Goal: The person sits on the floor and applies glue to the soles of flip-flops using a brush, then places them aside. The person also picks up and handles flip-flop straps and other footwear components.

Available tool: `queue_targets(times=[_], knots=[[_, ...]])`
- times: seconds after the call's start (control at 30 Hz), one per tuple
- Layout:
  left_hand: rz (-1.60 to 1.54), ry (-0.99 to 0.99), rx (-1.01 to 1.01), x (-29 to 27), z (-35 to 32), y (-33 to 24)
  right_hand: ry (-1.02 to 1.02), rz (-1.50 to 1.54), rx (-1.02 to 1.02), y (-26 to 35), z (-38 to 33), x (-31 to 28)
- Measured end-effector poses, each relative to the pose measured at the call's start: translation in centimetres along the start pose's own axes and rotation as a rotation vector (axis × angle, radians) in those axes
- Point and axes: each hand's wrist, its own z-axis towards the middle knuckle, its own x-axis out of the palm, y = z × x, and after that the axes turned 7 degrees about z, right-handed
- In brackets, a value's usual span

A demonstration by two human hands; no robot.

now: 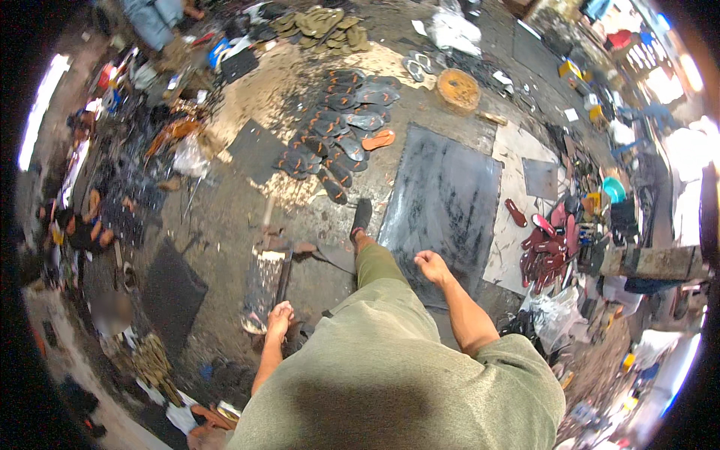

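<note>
I am standing, with one dark-shod foot (361,216) forward on the floor. My left hand (280,320) hangs low at my side with its fingers curled, and I see nothing in it. Closest to it is a long worn wooden block (266,289); whether they touch is hard to tell. My right hand (430,266) is loosely closed and seems empty. It hovers over the near part of a large dark grey sheet (442,191) lying flat. Ahead of my foot, dark sandals with orange straps (330,124) lie in rows, with an orange sole (379,139) beside them.
Maroon footwear pieces (546,251) are heaped at right near a pale sheet (501,255) and a teal basin (613,189). A round wooden block (457,91) and olive sandals (322,27) lie farther off. Dark sheeting (172,292) covers floor at left. Other people are at the left edge.
</note>
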Motion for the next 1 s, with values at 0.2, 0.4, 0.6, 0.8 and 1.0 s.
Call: queue_targets(times=[0.2, 0.4, 0.6, 0.8, 1.0], knots=[[0.152, 0.176, 0.080, 2.2, 7.4, -16.0, -0.001, 0.151, -0.035, 4.5, 10.9, -0.2], [0.252, 0.175, 0.174, 3.9, 12.8, -31.9, -0.157, 0.462, 0.011, 13.8, 12.7, -6.1], [0.620, 0.335, 0.258, 5.3, 19.2, -45.5, -0.462, 0.790, 0.135, 9.4, 11.6, -6.4], [0.832, 0.526, 0.239, 7.3, 24.1, -51.2, -0.776, 0.950, 0.379, 3.2, 6.8, 4.4], [1.268, 0.749, 0.308, 12.7, 30.6, -55.4, -0.966, 1.110, 0.736, 2.4, 2.6, 17.6]])
